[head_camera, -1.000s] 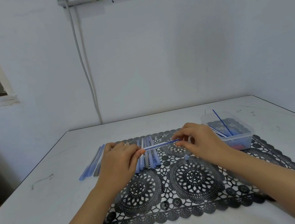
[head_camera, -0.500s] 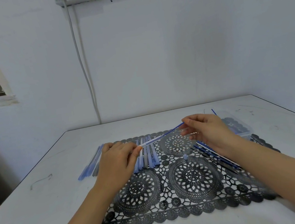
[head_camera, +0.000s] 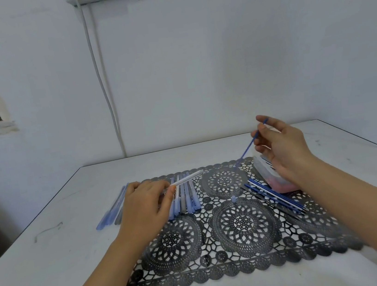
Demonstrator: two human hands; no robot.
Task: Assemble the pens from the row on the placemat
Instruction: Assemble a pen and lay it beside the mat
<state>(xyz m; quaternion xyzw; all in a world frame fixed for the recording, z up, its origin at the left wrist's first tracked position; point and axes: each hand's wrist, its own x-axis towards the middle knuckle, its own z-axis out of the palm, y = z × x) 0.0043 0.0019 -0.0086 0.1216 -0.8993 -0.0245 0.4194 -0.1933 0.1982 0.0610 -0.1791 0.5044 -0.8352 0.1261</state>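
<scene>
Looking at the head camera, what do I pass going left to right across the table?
Loose pens off the placemat → left hand holding a clear barrel → row of pens → small blue piece → right hand pinching a blue refill.

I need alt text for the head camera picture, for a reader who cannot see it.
A person's left hand holds a pale pen barrel over a row of pens on a black lace placemat, while the right hand holds a thin blue refill higher up, apart from it. More refills lie on the placemat beside a clear plastic box.
</scene>
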